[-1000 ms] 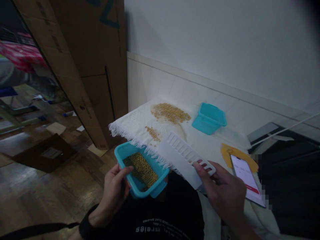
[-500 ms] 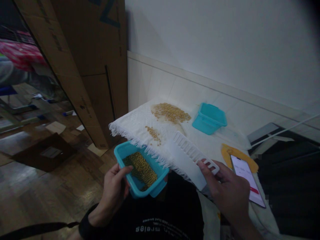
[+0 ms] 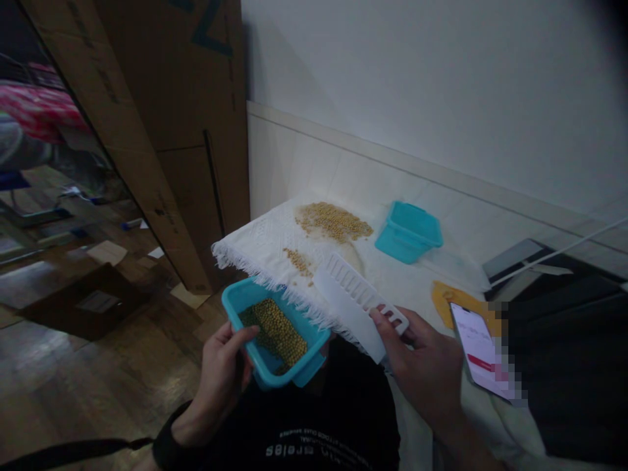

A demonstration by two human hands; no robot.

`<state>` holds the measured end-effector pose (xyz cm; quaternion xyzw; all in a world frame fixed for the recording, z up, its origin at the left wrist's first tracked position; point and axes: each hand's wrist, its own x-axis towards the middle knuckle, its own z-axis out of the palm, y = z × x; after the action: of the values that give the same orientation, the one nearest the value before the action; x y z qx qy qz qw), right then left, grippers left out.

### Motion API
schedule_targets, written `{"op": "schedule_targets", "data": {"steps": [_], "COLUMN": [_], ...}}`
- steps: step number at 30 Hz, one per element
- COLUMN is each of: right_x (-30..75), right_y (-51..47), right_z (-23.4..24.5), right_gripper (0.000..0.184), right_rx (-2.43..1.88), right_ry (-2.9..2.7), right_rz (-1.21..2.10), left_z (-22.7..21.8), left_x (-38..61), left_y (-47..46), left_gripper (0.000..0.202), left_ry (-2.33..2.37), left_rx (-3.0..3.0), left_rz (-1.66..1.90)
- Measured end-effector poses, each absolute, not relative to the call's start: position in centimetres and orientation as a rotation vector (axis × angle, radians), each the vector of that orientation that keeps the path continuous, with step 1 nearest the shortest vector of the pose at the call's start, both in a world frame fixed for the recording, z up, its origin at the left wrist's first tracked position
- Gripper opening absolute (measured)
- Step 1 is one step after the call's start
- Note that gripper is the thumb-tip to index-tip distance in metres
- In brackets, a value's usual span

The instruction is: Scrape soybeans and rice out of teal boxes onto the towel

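Observation:
A turquoise plastic container (image 3: 318, 353) hangs just off the table's front edge, its rim gripped by my left hand (image 3: 224, 356), thumb over the inside. Yellowish beans (image 3: 282, 324) lie in it, with smaller dark green ones beside them. My right hand (image 3: 424, 363) is closed on one end of a flat white plastic piece with a row of slots (image 3: 346, 307). The piece is tilted over the cloth's front edge, close to a small patch of loose beans (image 3: 297, 261). Farther back on the white cloth (image 3: 260, 242) spreads a larger heap of beans (image 3: 333, 221).
A second turquoise container (image 3: 409, 232) stands toward the wall. To the right, a phone (image 3: 478, 353) with a lit screen partly covers a yellow-orange item (image 3: 441, 301). A tall cardboard box (image 3: 196, 150) rises at the left, beside the wooden floor (image 3: 98, 392).
My right hand has carried the white slotted piece to the left, closer to the small patch of beans. My left hand and the container stay nearly still.

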<state>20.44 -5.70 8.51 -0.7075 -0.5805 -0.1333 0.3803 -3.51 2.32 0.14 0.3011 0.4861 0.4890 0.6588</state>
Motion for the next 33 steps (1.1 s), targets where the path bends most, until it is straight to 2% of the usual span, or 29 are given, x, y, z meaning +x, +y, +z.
{"op": "schedule_targets", "data": {"steps": [13,20,25,33], "right_x": [17.2,19.5,22.4,20.9], "right_y": [-4.9,-4.2,-3.7,1.6], "right_z": [8.5,9.6,9.8,8.6], "right_gripper": [0.027,0.029,0.030,0.032], "right_rx": [-1.573,-1.724,-1.719,-1.495], "right_ry": [-1.649,-1.414,-1.168,-1.241], "right_rz": [-0.434,-0.435,-0.113,0.391], "left_z": [-0.4,-0.1,0.3,0.3], "left_x": [-3.5,-3.7,-3.5,-3.5], "left_y": [2.3,2.5,2.5,2.4], "left_gripper": [0.028,0.028,0.029,0.030], "left_ry": [1.085,1.120,1.112,1.138], "left_rx": [0.701,0.712,0.682,0.674], "left_rz": [1.103,1.089,1.094,1.095]}}
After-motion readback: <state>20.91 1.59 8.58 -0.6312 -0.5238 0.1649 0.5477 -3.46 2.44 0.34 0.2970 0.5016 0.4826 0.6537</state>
